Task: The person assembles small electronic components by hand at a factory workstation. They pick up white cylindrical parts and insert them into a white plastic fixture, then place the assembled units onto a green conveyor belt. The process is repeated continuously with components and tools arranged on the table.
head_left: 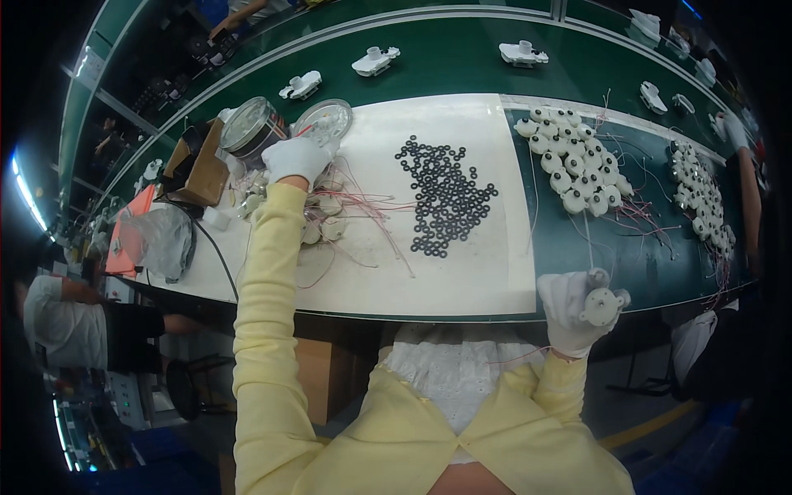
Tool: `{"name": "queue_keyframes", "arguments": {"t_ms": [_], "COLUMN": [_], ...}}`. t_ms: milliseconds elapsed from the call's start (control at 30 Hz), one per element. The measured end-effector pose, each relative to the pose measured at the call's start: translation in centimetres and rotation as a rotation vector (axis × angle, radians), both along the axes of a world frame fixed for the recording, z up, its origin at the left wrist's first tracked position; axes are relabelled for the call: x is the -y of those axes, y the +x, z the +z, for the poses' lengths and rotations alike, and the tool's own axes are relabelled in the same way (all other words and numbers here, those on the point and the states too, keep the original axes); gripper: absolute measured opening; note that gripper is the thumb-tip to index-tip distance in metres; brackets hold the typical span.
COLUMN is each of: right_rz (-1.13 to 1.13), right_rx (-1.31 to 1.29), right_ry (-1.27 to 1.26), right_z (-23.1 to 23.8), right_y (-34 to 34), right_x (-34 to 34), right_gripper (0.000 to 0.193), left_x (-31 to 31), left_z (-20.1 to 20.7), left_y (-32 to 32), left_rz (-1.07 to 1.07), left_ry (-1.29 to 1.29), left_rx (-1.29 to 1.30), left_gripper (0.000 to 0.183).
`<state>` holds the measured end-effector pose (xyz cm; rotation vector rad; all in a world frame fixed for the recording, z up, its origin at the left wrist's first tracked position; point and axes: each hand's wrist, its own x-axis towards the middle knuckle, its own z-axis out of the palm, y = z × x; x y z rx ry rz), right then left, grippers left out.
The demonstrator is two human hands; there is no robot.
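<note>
My left hand (297,158), in a white glove, reaches to the far left of the table beside a shallow round clear dish (334,115) and a large clear jar (254,130). Its fingertips are hidden, so what they touch does not show. Under that wrist lie several small round motors (332,228) with red and white wires. Gloved too, my right hand (569,309) is closed round a white round motor (601,306) near the table's front edge. One thin wire trails from that hand toward my waist.
Small black rings (450,198) are spread over the white sheet (371,285). White motors (582,161) with black centres stand grouped on the green mat, with another group (701,198) further right. White housings (375,61) sit on the green belt behind. Another person's hand (730,129) is at far right.
</note>
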<state>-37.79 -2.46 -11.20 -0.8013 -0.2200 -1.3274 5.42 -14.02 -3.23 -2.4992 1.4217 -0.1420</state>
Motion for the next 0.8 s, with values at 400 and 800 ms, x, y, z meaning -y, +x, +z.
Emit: {"name": "queue_keyframes", "arguments": {"t_ms": [400,800], "right_rz": [0.008,-0.106], "right_rx": [0.038,-1.117], "right_ry": [0.140,0.245], "right_z": [-0.5,5.6], "right_y": [-0.1,2.7], "right_x": [-0.1,-0.2], "right_gripper": [0.058,0.035], "left_x": [-2.8,-22.8], "left_z": [2.8,14.1], "left_y": [-0.3,0.6], "left_rz": [-0.209,-0.972], "left_ry": [-0.531,-1.249], "left_rx": [-0.340,-1.696], "left_gripper": [0.070,0.035]}}
